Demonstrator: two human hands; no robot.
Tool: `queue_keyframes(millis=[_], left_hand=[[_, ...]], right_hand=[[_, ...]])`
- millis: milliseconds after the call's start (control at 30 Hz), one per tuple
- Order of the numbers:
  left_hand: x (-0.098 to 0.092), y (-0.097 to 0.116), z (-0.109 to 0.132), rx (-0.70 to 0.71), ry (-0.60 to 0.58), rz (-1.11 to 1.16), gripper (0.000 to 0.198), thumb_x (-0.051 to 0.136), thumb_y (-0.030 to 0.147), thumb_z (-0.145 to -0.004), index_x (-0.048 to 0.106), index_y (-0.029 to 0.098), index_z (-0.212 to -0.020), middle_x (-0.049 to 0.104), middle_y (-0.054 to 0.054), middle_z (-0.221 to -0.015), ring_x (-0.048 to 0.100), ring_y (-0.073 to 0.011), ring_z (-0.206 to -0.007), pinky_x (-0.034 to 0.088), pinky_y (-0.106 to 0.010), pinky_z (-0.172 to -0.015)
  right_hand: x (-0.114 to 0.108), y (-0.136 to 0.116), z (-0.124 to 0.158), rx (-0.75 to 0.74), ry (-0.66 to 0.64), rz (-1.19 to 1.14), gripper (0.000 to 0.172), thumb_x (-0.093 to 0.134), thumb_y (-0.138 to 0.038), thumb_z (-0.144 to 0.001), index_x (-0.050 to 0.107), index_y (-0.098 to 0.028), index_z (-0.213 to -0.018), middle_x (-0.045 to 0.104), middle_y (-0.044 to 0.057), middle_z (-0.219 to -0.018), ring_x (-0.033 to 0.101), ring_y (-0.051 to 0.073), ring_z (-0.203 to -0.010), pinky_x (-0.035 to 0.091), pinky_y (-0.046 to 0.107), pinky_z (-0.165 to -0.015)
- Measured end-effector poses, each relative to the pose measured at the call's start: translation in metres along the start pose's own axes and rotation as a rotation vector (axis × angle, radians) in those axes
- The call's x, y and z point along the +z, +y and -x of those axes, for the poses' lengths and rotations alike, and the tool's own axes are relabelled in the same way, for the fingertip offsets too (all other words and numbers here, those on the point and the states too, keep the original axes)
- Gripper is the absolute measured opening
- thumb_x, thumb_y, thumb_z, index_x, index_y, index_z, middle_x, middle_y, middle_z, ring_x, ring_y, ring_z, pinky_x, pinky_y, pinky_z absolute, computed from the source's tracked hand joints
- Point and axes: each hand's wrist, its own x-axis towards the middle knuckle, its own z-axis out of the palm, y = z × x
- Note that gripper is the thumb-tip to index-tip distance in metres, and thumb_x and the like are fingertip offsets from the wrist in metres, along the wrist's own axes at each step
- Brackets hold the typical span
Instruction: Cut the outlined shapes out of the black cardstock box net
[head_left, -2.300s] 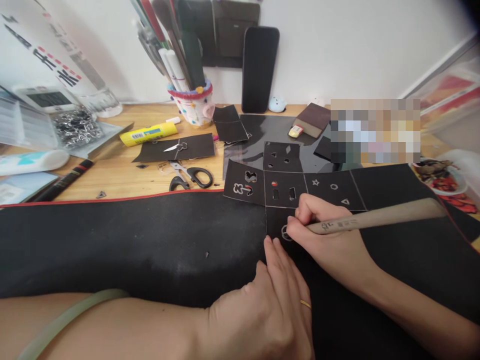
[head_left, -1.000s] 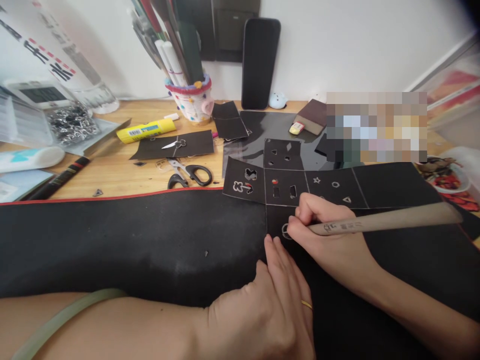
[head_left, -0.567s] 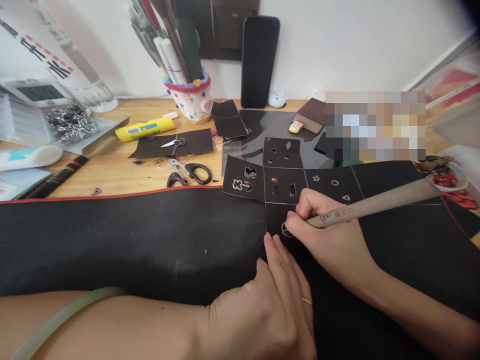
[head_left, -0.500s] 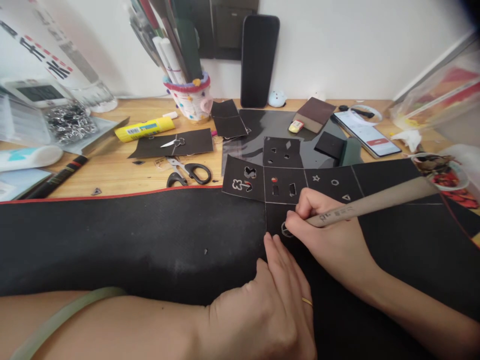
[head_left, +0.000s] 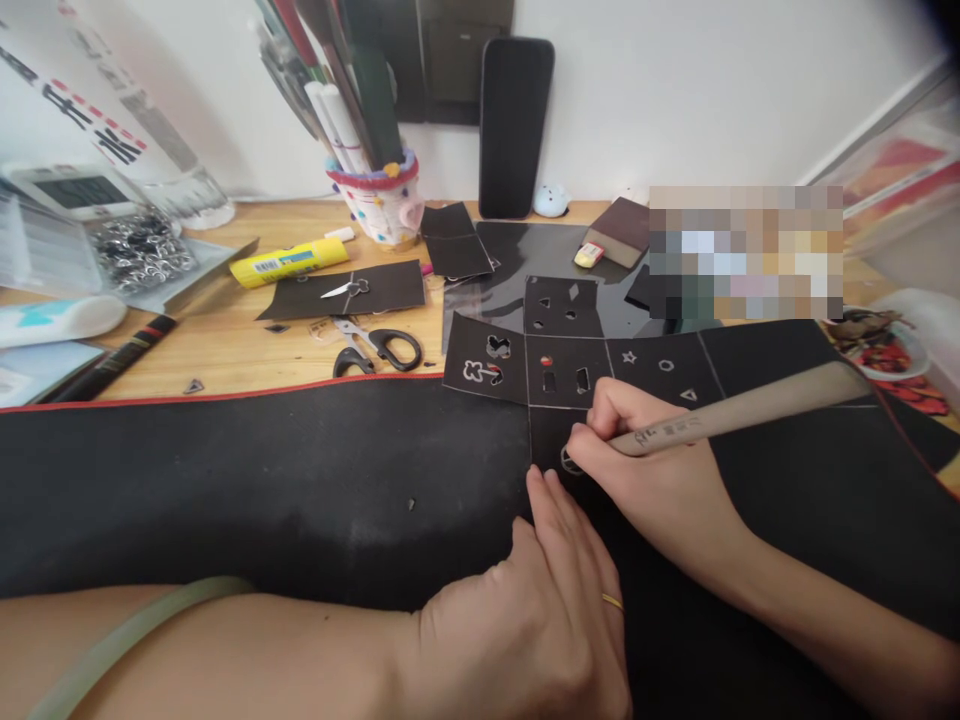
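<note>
My right hand (head_left: pixel 656 450) pinches a long grey-brown tool handle (head_left: pixel 750 410) with dark writing on it; its working tip is hidden behind my fingers. Below those fingers lies black card (head_left: pixel 547 425) marked in pale lines into panels, some with cut-out shapes. A small pale circle with crossing lines (head_left: pixel 570 459) shows by my thumb. My left hand (head_left: pixel 540 600), wearing a thin gold ring, presses down with its fingers stretched out, fingertips on the card just below the circle. Under the card spreads a black mat (head_left: pixel 262 470) with a red edge.
Black-handled scissors (head_left: pixel 379 348) lie beyond the mat, near a yellow glue stick (head_left: pixel 289 262) and a black card strip (head_left: pixel 349 290). A decorated pen cup (head_left: pixel 379 200) and a dark phone (head_left: pixel 516 130) stand by the wall. Part of the back right is pixelated.
Both hands keep nearly the same place and grip. The view has shifted very slightly, and a pixelated patch now covers the items at the back right.
</note>
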Motion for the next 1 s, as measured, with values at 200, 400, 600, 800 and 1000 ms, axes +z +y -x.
queue_keyframes(millis=[200, 400, 600, 800, 1000], left_hand=[[-0.001, -0.001, 0.001, 0.017, -0.003, 0.007, 0.037, 0.033, 0.017, -0.081, 0.059, -0.005, -0.096, 0.065, -0.02, -0.087, 0.064, -0.0273, -0.078, 0.052, -0.022, -0.051], [-0.001, -0.001, 0.0, 0.007, -0.001, 0.009, 0.037, 0.034, 0.017, -0.08, 0.059, -0.006, -0.096, 0.065, -0.02, -0.087, 0.064, -0.0269, -0.078, 0.052, -0.021, -0.052], [-0.001, 0.0, 0.001, -0.003, 0.003, 0.022, 0.038, 0.033, 0.017, -0.081, 0.059, -0.005, -0.097, 0.064, -0.02, -0.088, 0.064, -0.0269, -0.078, 0.051, -0.021, -0.05], [0.006, 0.002, 0.003, -0.044, 0.051, -0.004, 0.036, 0.033, 0.016, -0.08, 0.06, -0.004, -0.094, 0.066, -0.017, -0.087, 0.064, -0.0251, -0.078, 0.051, -0.02, -0.051], [0.007, -0.005, 0.002, -0.001, 0.05, -0.049, 0.033, 0.032, 0.01, -0.08, 0.061, 0.002, -0.09, 0.067, -0.011, -0.084, 0.065, -0.0175, -0.076, 0.051, -0.016, -0.057]], right_hand=[[-0.004, 0.005, -0.001, -0.07, -0.055, 0.045, 0.029, 0.046, -0.006, -0.065, 0.023, -0.02, -0.055, 0.031, -0.006, -0.049, 0.028, 0.008, -0.045, 0.025, 0.023, -0.042], [-0.005, 0.007, -0.002, -0.091, -0.081, 0.086, 0.028, 0.045, -0.008, -0.067, 0.023, -0.02, -0.056, 0.037, -0.005, -0.05, 0.031, 0.008, -0.046, 0.028, 0.022, -0.043], [-0.006, 0.006, -0.001, -0.102, -0.085, 0.104, 0.028, 0.045, -0.008, -0.066, 0.022, -0.02, -0.055, 0.035, -0.006, -0.049, 0.03, 0.008, -0.044, 0.027, 0.022, -0.042], [-0.009, 0.007, -0.008, -0.116, -0.193, 0.104, 0.027, 0.046, -0.011, -0.067, 0.024, -0.02, -0.054, 0.039, -0.005, -0.05, 0.035, 0.008, -0.045, 0.029, 0.022, -0.043], [-0.012, 0.009, -0.008, -0.115, -0.25, 0.087, 0.027, 0.043, -0.009, -0.068, 0.022, -0.02, -0.056, 0.033, -0.007, -0.049, 0.031, 0.007, -0.044, 0.028, 0.021, -0.042]])
